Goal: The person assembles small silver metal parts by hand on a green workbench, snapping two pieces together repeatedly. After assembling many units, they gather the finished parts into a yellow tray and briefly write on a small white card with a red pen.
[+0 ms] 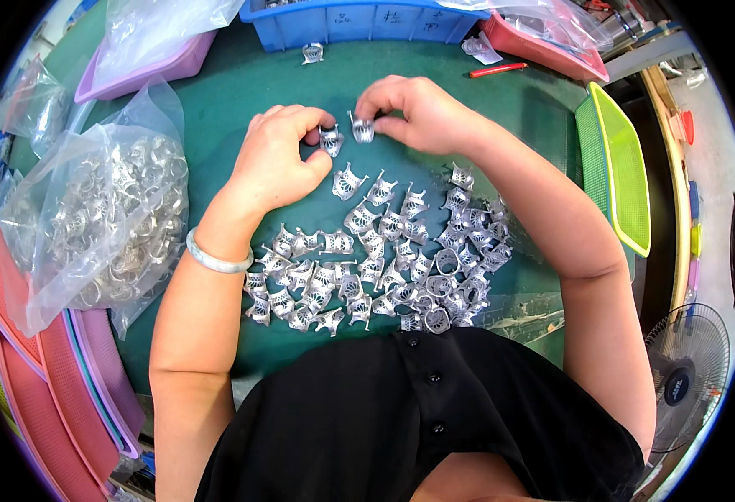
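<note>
My left hand point(277, 155) pinches a small silver openwork metal piece point(331, 142) between thumb and fingers, above the green tabletop. Close to its right, my right hand point(422, 113) grips a similar openwork metal piece point(362, 129) by its upper edge. The two pieces are side by side with a small gap between them. Nearer to me spreads a pile of the same curved silver castings point(372, 266), several rows deep, some with thin prongs sticking out. One more silver piece point(312, 53) lies alone at the far side.
At left, a clear plastic bag point(125, 209) bulges with more silver pieces. A blue bin point(367, 23), a pink-purple tray point(183, 60) and a red tray point(543, 52) line the far edge. A red pen point(498, 70) lies there. Right: green basket point(627, 167), fan point(683, 381).
</note>
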`<act>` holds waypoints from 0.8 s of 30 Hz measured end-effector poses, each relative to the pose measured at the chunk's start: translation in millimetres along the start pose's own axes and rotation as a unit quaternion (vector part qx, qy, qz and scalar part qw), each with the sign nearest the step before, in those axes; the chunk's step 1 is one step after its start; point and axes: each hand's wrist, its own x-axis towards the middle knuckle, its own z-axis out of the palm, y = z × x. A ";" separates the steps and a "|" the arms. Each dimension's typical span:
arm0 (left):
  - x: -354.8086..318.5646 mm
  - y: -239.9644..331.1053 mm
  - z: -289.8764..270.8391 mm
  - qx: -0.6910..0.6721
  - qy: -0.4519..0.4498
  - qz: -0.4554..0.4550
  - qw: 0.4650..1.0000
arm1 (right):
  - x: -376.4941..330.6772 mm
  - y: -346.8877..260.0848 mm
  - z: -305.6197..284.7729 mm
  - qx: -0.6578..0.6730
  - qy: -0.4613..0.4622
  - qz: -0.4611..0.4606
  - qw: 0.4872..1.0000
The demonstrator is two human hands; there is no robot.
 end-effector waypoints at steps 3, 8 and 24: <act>-0.6 2.7 -5.7 -0.037 -0.048 0.045 0.997 | 2.2 -9.4 -14.1 0.040 -0.126 -0.077 0.988; -2.6 3.4 -2.5 -0.112 -0.084 0.091 0.986 | 42.2 1.5 -14.7 0.029 0.044 0.052 0.997; 1.6 -3.0 -0.6 -0.219 0.097 -0.133 0.962 | 37.7 -24.1 0.2 0.005 0.173 0.021 0.985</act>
